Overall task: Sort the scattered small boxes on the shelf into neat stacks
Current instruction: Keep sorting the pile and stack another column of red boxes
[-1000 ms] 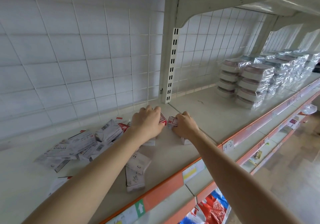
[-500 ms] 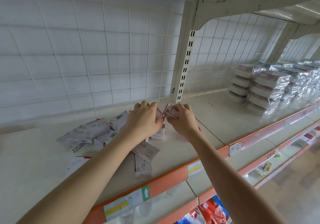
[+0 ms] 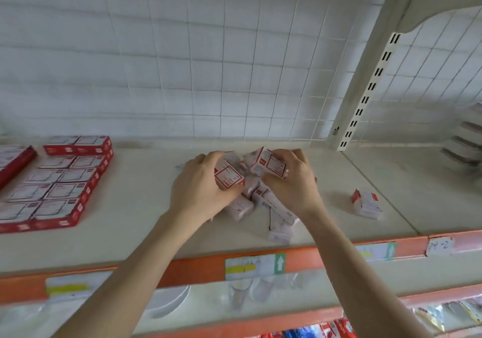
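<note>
Just above the loose pile [image 3: 273, 207] on the shelf [image 3: 146, 207], the left hand [image 3: 200, 189] grips one small box [image 3: 229, 177] and the right hand [image 3: 294, 189] grips a second box [image 3: 271, 164]. Squaring both together, labels aligned, should help before setting them on the small stack [image 3: 366, 204] right of the pile.

Each hand, left hand [image 3: 200, 189] and right hand [image 3: 292, 183], grips a small box above the pile [image 3: 263, 204].

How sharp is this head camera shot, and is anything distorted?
Head view: motion blur smears the red trays at left and the stray boxes at right; wide-angle distortion leans the upright post; lighting is soft and even, no harsh glare.
</note>
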Demonstrator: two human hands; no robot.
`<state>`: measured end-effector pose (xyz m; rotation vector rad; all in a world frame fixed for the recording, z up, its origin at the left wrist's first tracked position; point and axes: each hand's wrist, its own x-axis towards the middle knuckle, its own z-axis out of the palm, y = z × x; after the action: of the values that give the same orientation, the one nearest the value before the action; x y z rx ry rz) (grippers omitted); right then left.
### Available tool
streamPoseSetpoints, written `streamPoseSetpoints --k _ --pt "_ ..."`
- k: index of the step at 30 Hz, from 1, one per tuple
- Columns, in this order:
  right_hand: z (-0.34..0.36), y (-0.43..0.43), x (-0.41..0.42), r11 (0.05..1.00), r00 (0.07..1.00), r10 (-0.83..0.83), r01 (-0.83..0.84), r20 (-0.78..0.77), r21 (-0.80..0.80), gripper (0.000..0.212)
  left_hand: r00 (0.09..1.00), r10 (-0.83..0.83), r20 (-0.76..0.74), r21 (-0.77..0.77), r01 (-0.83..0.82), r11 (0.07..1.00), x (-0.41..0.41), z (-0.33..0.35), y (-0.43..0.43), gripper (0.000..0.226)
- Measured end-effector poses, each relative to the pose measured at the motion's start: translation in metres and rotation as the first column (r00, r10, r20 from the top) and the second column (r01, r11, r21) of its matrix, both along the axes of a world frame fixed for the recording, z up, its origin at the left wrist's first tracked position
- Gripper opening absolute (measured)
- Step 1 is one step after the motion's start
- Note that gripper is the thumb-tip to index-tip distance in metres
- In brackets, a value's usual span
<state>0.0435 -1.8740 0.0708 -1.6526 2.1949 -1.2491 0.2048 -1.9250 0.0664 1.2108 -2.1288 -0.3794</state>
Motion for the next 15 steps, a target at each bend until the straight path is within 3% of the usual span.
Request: streamPoseSetpoints --k 5,10,15 --pt "-0.008 -0.017 0.045 0.994 0.977 0.083 -0.095 -0.199 -0.056 0.043 0.988 0.136 0.067 0.008 -0.137 0.991 0.045 -0.018 0.002 0.073" --pt "-0.014 -0.032 0.077 0.980 0.954 0.197 -0.201 -0.227 0.006 0.047 0.971 0.231 0.068 0.047 -0.234 0.971 0.080 -0.031 0.001 0.071" --pt "-0.026 -0.044 0.102 0.944 0.907 0.320 -0.281 -0.273 0.171 0.046 0.909 0.310 -0.279 0.432 -0.170 0.886 0.104 -0.036 -0.011 0.062"
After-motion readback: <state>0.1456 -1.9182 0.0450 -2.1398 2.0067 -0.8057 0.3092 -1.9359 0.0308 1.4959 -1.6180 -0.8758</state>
